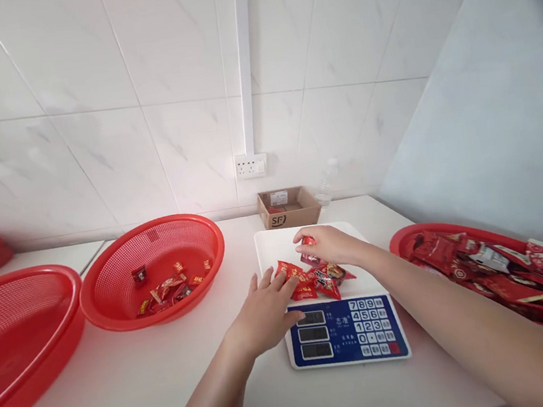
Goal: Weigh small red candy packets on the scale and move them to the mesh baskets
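A digital scale [348, 335] with a white pan and a blue keypad panel stands in front of me. Several shiny red snack packets [325, 281] lie together on its pan. My right hand [331, 246] is over the pan with its fingers closed on a small red packet [310, 255], partly covered by the fingers. To the left of the pile, my left hand [266, 310] is spread open, its fingertips at the edge of a red packet [291, 270] and its thumb over the top display. The digits on the displays are too faint to read surely.
A red mesh basket [115, 311] with several small packets stands left, beside another red basket [63, 286]. At right, a red basket [398, 239] is heaped with packets. A cardboard box [298, 216] and a clear bottle [331, 178] stand behind the scale, below a wall socket [251, 166].
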